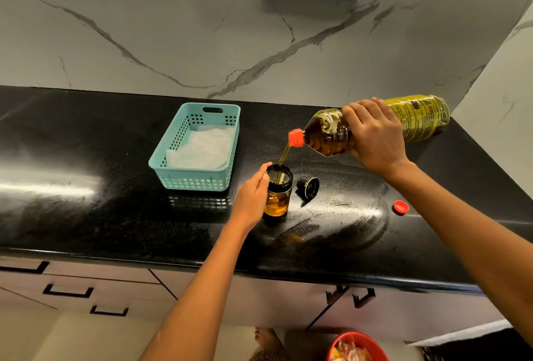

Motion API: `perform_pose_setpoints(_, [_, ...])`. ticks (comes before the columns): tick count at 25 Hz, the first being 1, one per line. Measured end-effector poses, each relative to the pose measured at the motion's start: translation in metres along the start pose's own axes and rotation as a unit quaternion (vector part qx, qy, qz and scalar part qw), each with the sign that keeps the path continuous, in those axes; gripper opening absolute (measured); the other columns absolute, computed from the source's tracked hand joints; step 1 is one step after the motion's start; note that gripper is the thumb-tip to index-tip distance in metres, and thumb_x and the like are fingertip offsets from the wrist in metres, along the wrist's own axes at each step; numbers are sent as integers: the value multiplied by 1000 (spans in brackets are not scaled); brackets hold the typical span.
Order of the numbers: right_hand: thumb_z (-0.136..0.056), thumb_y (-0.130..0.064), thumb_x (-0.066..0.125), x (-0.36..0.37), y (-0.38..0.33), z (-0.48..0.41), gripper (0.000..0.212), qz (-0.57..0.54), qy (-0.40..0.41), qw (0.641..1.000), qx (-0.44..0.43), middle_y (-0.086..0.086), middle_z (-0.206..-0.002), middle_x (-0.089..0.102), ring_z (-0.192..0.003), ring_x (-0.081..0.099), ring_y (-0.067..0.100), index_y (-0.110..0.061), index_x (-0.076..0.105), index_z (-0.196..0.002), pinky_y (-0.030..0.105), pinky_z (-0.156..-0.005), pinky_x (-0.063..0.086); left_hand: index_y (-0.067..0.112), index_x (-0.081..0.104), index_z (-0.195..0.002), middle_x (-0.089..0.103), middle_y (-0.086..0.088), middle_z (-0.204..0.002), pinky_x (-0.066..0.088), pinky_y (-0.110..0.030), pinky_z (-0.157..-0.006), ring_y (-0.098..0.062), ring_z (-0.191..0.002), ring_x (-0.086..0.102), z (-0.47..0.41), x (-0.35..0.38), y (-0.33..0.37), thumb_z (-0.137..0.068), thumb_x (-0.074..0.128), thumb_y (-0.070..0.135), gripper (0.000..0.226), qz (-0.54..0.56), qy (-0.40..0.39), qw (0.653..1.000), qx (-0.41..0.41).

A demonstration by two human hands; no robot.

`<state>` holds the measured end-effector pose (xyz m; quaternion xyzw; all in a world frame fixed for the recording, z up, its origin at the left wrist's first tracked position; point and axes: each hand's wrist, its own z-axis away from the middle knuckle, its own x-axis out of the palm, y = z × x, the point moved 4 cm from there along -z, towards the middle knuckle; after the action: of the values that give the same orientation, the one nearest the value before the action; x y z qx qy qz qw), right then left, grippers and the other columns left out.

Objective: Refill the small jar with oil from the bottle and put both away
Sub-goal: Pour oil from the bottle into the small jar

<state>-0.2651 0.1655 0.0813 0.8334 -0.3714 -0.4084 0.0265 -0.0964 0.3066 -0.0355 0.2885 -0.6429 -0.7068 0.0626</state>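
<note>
surface: black speckled counter, glossy, smeared near centre | 10 o'clock of centre: teal basket lined with white paper | centre: small jar standing upright, part-filled with oil | 3 o'clock, just beside jar: black jar lid | farther at 3 o'clock, well apart: red bottle cap

Black counter, taken from the small jar: the left hand closes the jar's left flank, the tilted bottle in the right hand roofs its mouth from the upper right, and the black lid lies just right of it. Left and behind stands the teal basket, near but apart; a red cap lies well right. Open passage: the broad counter left of the basket, and the front strip between the jar and the counter edge.
</note>
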Motion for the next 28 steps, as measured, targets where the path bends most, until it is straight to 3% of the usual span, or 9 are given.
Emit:
perform_pose_setpoints(7, [-61, -18, 79, 0, 0, 1, 57, 5, 0, 1000, -3, 18, -104, 64, -98, 59, 38, -4, 54, -110, 47, -97, 41, 30, 43, -135, 53, 11, -111, 32, -22, -86, 1, -98, 48, -1, 1, 0, -100, 30, 25, 38, 9, 0, 1000, -6])
perform_pose_setpoints(11, [-63, -18, 79, 0, 0, 1, 56, 5, 3, 1000, -1, 17, -105, 64, -99, 59, 37, -5, 54, -111, 48, -98, 41, 30, 44, -135, 54, 12, -106, 36, -21, -80, 5, -91, 49, -1, 1, 0, -100, 30, 25, 37, 10, 4, 1000, -3])
perform_pose_setpoints(15, [-63, -17, 79, 0, -1, 2, 55, 3, 6, 1000, 0, 18, -105, 64, -98, 60, 38, -4, 55, -111, 48, -98, 41, 29, 43, -135, 53, 11, -112, 32, -22, -87, -2, -103, 46, -1, 1, -1, -100, 30, 24, 38, 17, 5, 1000, -3])
perform_pose_setpoints(20, [-63, -17, 79, 1, -1, 3, 55, -1, 7, 1000, 1, 17, -105, 64, -98, 59, 37, -4, 55, -111, 47, -98, 41, 29, 42, -136, 52, 10, -109, 31, -22, -87, 1, -97, 46, -1, 1, -1, -100, 30, 24, 38, 12, 6, 1000, -5])
perform_pose_setpoints(24, [-62, -18, 79, 1, 0, 3, 57, 0, 1, 1000, -3, 17, -105, 64, -99, 59, 37, -4, 55, -111, 47, -98, 41, 27, 41, -137, 51, 4, -131, 30, -22, -92, -2, -111, 41, -2, 2, -3, -100, 30, 25, 39, 7, 11, 1000, -4])
perform_pose_setpoints(28, [-62, -18, 79, 1, 1, 3, 56, -1, 1, 1000, -2, 17, -106, 64, -99, 59, 37, -4, 55, -112, 46, -99, 40, 28, 41, -137, 49, 0, -137, 31, -22, -93, -5, -117, 43, -3, 2, -4, -100, 30, 26, 39, 9, 14, 1000, -4])
